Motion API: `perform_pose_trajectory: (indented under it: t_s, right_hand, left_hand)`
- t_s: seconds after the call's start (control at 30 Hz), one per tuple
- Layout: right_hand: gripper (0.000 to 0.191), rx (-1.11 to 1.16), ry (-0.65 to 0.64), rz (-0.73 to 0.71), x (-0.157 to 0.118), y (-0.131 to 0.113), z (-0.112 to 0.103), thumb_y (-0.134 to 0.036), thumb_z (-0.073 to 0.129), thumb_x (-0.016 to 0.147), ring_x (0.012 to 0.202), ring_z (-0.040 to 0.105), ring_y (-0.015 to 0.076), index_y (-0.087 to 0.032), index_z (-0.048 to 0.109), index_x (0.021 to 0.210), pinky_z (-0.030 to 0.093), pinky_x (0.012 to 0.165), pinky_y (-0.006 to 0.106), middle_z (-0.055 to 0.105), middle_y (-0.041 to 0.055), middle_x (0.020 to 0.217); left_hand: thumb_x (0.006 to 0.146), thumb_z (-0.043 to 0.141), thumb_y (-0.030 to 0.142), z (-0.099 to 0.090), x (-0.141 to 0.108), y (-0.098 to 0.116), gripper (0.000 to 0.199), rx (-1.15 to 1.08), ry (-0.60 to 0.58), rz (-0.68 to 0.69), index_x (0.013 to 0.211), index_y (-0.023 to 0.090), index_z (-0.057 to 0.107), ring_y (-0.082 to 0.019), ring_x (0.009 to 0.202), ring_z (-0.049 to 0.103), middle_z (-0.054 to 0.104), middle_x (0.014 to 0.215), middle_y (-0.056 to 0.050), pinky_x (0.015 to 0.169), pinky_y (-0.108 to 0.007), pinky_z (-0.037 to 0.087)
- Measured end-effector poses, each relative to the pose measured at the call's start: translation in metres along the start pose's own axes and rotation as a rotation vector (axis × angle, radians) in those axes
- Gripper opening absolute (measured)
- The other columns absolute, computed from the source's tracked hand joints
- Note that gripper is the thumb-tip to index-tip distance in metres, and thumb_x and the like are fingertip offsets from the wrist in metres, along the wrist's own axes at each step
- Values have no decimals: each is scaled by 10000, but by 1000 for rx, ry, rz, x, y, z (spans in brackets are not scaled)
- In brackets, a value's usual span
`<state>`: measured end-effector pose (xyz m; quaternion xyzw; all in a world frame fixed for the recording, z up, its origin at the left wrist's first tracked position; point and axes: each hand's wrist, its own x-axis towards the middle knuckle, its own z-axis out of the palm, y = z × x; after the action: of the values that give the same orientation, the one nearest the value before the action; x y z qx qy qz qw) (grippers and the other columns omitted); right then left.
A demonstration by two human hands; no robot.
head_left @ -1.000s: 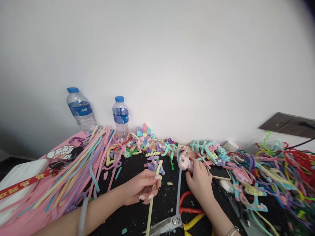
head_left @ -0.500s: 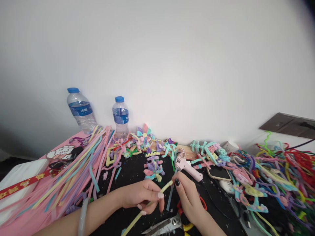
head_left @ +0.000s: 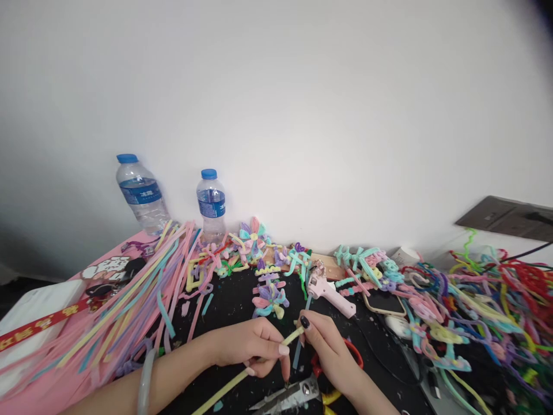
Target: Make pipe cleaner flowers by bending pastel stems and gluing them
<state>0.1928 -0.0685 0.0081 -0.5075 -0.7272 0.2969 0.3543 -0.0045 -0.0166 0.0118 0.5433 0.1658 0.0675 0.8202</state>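
A pale yellow pipe cleaner (head_left: 228,385) runs slantwise through both hands. My left hand (head_left: 254,349) is closed around its middle, thumb against fingers. Near the upper end, my right hand (head_left: 325,346) pinches the same strip between thumb and forefinger. Scissors (head_left: 289,397) lie below the hands with blades apart, their red and yellow handles partly behind my right hand. A pink glue gun (head_left: 332,297) rests just beyond my right hand, a bluish glue stick (head_left: 297,351) showing below it. A pastel pipe-cleaner flower (head_left: 271,300) lies past my left hand.
Two water bottles (head_left: 211,202) stand against the wall. Loose pastel pipe cleaners (head_left: 129,305) cover the left side. A tangled multicoloured heap (head_left: 496,311) fills the right, near a phone (head_left: 384,302) and a dark cable (head_left: 380,369). A wall socket (head_left: 496,216) sits at right.
My right thumb and forefinger have come in onto the upper end of the yellow pipe cleaner. Its lower part has swung left, lying at a flatter slant.
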Motion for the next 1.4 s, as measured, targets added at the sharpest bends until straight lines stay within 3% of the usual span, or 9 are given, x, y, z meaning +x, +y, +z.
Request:
perform_pose_trajectory:
  t_s: [0.27, 0.6, 0.8, 1.13, 1.2, 1.4]
  right_hand:
    - [432, -34, -14, -6, 3, 0, 2, -457, 298, 921, 636, 489, 162, -192, 545, 686, 401, 606, 267, 523, 11, 642]
    - [329, -105, -125, -10, 8, 0, 4, -299, 283, 942, 569, 346, 121, -206, 271, 626, 271, 534, 244, 341, -42, 604]
    - [293, -205, -113, -47, 10, -2, 4, -239, 281, 931, 568, 370, 126, -211, 263, 640, 270, 531, 246, 371, -32, 623]
    - [221, -475, -152, -144, 11, -7, -2, -180, 305, 904, 593, 409, 145, -197, 399, 704, 261, 539, 267, 439, 0, 679]
    - [249, -386, -126, -112, 11, -7, -2, -206, 303, 914, 593, 408, 143, -195, 406, 688, 266, 542, 266, 436, -2, 670]
    - [400, 202, -72, 101, 10, 3, 2, -350, 293, 944, 545, 370, 121, -184, 443, 613, 282, 512, 246, 387, -30, 571]
  left_hand:
    - [860, 472, 298, -2, 1, -3, 314, 15, 4, 15, 746, 74, 660, -48, 288, 237, 399, 338, 60, 375, -219, 135]
    - [854, 483, 310, -3, 1, -7, 306, -12, 37, 21, 748, 76, 650, -49, 290, 243, 397, 340, 64, 371, -205, 176]
    - [854, 486, 322, -3, 2, -7, 315, -31, 47, 28, 744, 74, 647, -48, 290, 234, 395, 339, 66, 372, -203, 187]
    - [856, 482, 348, -2, 2, -6, 330, 1, 84, 11, 743, 81, 640, -47, 301, 226, 399, 342, 67, 385, -207, 182]
    - [859, 478, 359, -2, 2, -6, 341, 20, 90, 13, 743, 81, 639, -48, 303, 228, 400, 343, 65, 387, -211, 174]
    - [863, 477, 362, -3, 1, -5, 337, 29, 48, 18, 774, 86, 648, -49, 315, 252, 391, 354, 71, 402, -212, 176]
